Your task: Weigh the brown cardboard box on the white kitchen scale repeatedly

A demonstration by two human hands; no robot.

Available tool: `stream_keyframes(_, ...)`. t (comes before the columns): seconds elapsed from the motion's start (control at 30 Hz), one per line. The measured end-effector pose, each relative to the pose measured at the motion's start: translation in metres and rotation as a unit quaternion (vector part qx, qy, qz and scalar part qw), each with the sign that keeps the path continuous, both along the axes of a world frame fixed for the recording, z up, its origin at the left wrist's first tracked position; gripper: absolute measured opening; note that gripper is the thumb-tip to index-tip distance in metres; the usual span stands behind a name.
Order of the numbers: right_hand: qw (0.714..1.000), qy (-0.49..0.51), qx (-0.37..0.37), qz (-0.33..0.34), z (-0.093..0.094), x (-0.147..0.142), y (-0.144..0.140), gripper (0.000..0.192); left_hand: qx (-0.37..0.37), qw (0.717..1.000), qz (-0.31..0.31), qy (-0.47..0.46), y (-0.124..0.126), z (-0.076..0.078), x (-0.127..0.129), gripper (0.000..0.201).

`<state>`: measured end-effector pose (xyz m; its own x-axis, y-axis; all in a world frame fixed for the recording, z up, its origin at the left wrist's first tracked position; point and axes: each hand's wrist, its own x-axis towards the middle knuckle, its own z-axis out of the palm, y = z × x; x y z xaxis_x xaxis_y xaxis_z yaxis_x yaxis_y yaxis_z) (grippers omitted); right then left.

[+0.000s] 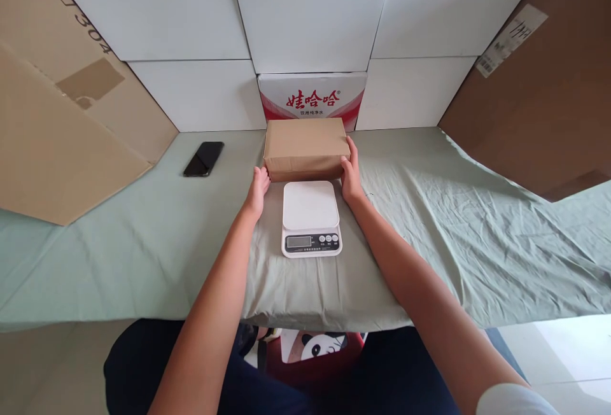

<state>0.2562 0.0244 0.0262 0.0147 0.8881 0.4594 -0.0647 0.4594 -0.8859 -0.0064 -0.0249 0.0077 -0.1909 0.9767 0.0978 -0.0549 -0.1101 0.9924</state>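
A closed brown cardboard box (pixel 306 141) lies on the cloth-covered table, just behind a white digital kitchen scale (pixel 311 206). My left hand (pixel 259 187) presses against the box's left end near its lower front corner. On the other end, my right hand (pixel 351 170) wraps round the corner, thumb on the front face and fingers along the side. Some fingertips of both hands are hidden by the box. Nothing sits on the scale's platform, and its display looks blank.
A black smartphone (pixel 203 159) lies to the left. Behind stands a white and red printed carton (pixel 312 97) against white panels (pixel 310 14). Large cardboard sheets or boxes flank the table at left (pixel 95 135) and right (pixel 539 97). Green cloth (pixel 191 237) covers the table, wrinkled at right.
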Motion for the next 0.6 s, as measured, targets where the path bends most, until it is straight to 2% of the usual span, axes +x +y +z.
stream_keyframes(0.13, 1.000, 0.002, -0.004, -0.018, -0.003, 0.006, 0.005, 0.084, -0.002, 1.000, 0.011, 0.005, 0.000, 0.004, 0.000, 0.113)
stream_keyframes(0.3, 0.982, 0.017, -0.009, -0.187, -0.005, 0.041, 0.013, 0.081, 0.011, 0.999, 0.051, -0.004, -0.005, 0.015, -0.013, 0.105)
stream_keyframes(0.37, 0.976, 0.042, -0.036, -0.210, -0.008, 0.053, 0.018, 0.080, 0.014, 0.998, 0.060, -0.008, -0.007, 0.018, -0.017, 0.101)
stream_keyframes(0.43, 0.979, 0.055, -0.060, -0.187, -0.013, 0.058, 0.022, 0.079, 0.016, 0.998, 0.059, -0.006, -0.009, 0.019, -0.016, 0.099)
stream_keyframes(0.5, 0.987, 0.045, -0.073, -0.133, -0.019, 0.055, 0.025, 0.079, 0.017, 0.999, 0.048, -0.001, -0.010, 0.019, -0.013, 0.098)
stream_keyframes(0.6, 0.998, -0.007, -0.033, -0.044, -0.028, 0.044, 0.026, 0.076, 0.014, 1.000, 0.025, 0.001, -0.009, 0.015, -0.005, 0.097)
